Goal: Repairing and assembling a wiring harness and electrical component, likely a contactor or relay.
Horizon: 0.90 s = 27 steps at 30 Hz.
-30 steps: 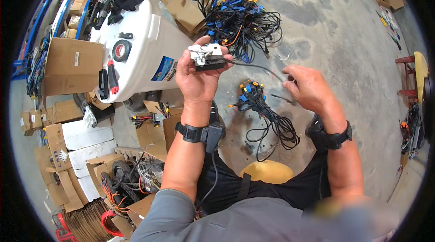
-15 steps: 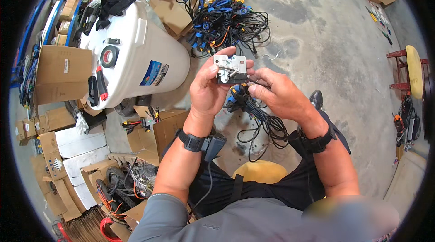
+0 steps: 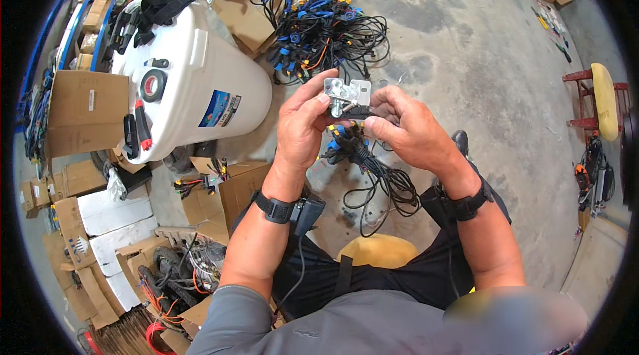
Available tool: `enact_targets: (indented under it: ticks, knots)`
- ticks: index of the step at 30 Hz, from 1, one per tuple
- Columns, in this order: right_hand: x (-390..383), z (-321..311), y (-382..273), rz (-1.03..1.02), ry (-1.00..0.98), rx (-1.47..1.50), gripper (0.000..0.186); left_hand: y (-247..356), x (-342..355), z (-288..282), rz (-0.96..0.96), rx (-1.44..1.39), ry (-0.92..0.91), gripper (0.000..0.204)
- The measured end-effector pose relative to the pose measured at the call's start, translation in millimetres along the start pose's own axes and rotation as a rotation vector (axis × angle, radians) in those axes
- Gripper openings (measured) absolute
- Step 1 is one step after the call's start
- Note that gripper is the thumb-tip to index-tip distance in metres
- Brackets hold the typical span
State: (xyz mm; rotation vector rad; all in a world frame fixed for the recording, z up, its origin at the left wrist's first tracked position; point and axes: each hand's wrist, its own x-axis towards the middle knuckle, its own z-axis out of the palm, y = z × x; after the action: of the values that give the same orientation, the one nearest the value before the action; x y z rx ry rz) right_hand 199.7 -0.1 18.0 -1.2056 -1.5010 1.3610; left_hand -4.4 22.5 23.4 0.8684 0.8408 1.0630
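Note:
A small silver metal latch (image 3: 360,91) with a black lower part is held up between my two hands. My left hand (image 3: 301,125) grips its left side, thumb on the front edge and fingers behind. My right hand (image 3: 414,127) closes on its right edge, thumb near the black part, with some fingertips hidden behind the plate. Below the hands, a bundle of black cables (image 3: 379,175) with blue and yellow connectors rests on the floor. Farther off lies a large heap of black cables (image 3: 333,39) with blue and yellow connectors.
At left stands a white bucket (image 3: 229,82) with black tape (image 3: 154,85) and a red-black tool (image 3: 143,125) on its lid. Cardboard boxes (image 3: 90,112) crowd the left side. A yellow-topped stool (image 3: 604,102) stands at right, and a yellow seat (image 3: 378,250) shows between my legs.
The latch has shifted slightly right in the picture and is turned a little. My right fingers have moved from the dark cable at its lower right corner up to its right edge.

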Motion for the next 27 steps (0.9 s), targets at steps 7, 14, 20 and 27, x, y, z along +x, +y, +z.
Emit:
enact_targets:
  ticks: [7, 14, 20, 27]
  knots:
    - [0, -4, -20, 0.041, 0.003, -0.007, 0.048, -3, -3, 5, -0.053, 0.027, -0.011, 0.042]
    - [0, -5, -21, -0.036, 0.023, -0.17, 0.039, 0, -8, 11, 0.01, 0.283, -0.064, 0.042]
    - [-1, -5, -17, -0.07, 0.076, -0.256, 0.032, -3, -11, 11, 0.065, 0.379, -0.127, 0.045]
    - [0, -5, -13, -0.193, 0.117, -0.338, 0.026, -7, -11, 13, 0.044, 0.331, -0.186, 0.049]
